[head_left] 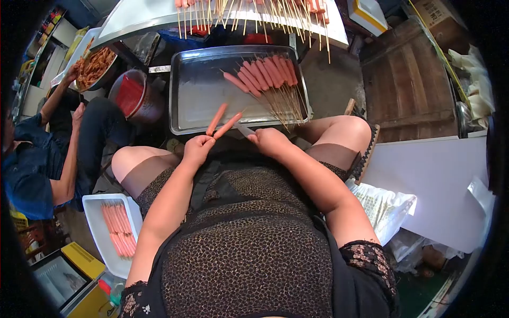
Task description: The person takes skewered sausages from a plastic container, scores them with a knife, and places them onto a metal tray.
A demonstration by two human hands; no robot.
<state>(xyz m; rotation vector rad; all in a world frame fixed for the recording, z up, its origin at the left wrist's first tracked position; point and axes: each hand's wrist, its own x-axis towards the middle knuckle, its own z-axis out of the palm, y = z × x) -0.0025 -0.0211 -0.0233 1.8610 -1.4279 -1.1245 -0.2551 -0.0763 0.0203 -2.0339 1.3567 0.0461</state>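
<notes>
Two pink sausages point(217, 118) are pinched in my left hand point(198, 150), pointing up and away from me over the near rim of a metal tray point(196, 79). Closed around a small knife point(244, 130), my right hand point(269, 142) holds its blade close to the right-hand sausage point(228, 125). The knife's handle is hidden in my fingers. Inside the tray, a fan of skewered sausages point(265, 74) lies at the right, its sticks toward me. A white tub point(94, 225) by my left side holds rows of sausages point(119, 228).
Beyond the tray, a white table point(143, 21) carries many skewered sausages with sticks overhanging its edge. At left, a seated person point(37, 159) works at a basin of reddish-brown food point(95, 69). A bucket point(148, 98) stands beside that person. A wooden board point(408, 79) is at right.
</notes>
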